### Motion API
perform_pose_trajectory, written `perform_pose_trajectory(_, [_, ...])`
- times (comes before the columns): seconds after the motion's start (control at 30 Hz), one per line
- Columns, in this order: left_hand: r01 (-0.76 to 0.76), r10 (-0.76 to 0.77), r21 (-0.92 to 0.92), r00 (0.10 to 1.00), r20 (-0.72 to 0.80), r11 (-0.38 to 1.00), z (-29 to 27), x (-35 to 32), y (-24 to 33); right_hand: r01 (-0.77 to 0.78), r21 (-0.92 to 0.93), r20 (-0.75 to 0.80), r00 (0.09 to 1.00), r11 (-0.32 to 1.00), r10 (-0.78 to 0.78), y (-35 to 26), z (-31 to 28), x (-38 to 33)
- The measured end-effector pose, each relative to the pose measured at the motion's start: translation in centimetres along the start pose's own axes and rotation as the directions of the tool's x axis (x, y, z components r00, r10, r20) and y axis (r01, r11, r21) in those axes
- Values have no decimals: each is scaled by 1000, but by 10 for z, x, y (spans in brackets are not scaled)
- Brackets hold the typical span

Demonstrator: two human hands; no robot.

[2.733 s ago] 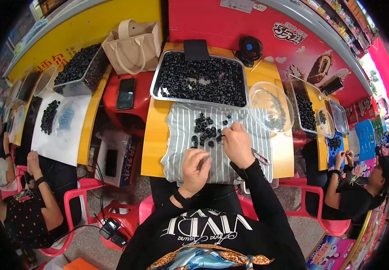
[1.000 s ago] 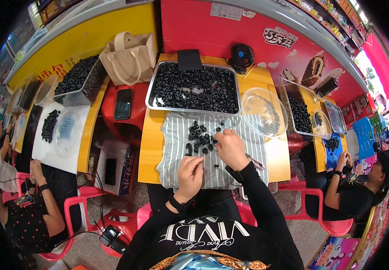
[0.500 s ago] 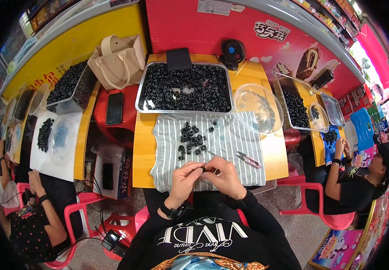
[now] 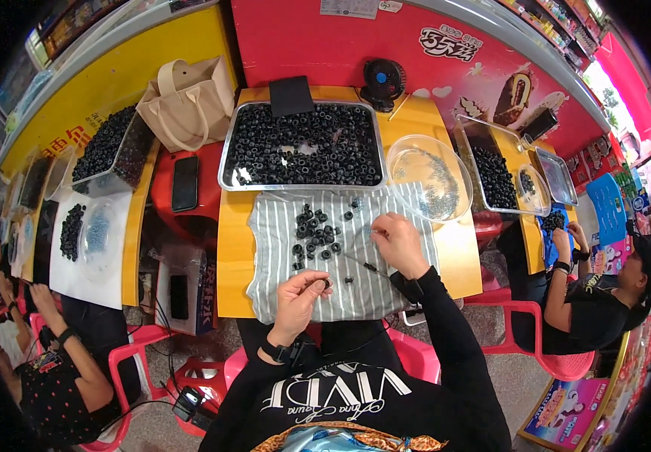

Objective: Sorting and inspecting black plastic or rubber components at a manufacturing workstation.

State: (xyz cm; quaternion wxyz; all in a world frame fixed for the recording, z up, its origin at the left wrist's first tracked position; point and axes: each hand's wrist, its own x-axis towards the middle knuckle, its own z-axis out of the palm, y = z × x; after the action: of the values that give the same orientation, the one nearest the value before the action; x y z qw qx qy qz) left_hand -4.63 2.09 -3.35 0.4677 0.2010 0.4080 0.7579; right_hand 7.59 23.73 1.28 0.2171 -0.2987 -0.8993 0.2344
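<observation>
A pile of small black rings (image 4: 315,232) lies on a grey striped cloth (image 4: 274,256) spread over the yellow table (image 4: 233,248). My left hand (image 4: 301,295) pinches one black ring (image 4: 326,284) near the cloth's front edge. My right hand (image 4: 398,239) is up at the cloth's right side, its fingers pinched on something very thin that I cannot make out. Small dark tweezers (image 4: 371,266) lie on the cloth between the hands. Behind the cloth stands a metal tray (image 4: 229,151) full of black rings.
A clear plastic bowl (image 4: 425,175) sits right of the tray, a small black fan (image 4: 380,81) and a beige bag (image 4: 186,102) behind. A phone (image 4: 184,183) rests on a red stool. Other people work at tables left and right (image 4: 600,301).
My hands met in front of me half a second ago and have now parted. The right hand moved up and right; the left stays low holding a ring.
</observation>
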Motion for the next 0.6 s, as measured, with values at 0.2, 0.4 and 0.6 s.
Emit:
perform_pose_trajectory(0.2, [0, 0, -29, 1000, 23, 1000, -5, 0, -2, 4, -106, 62, 998, 994, 3, 1, 7, 3])
perform_pose_trajectory(0.4, [19, -18, -37, 1000, 22, 999, -5, 1, -2, 48, 2, 55, 997, 999, -48, -1, 3, -5])
perform_pose_trajectory(0.6, [1, -1, -54, 1000, 12, 999, -6, 0, 0, -39, 369, 81, 997, 928, 10, -37, -10, -26])
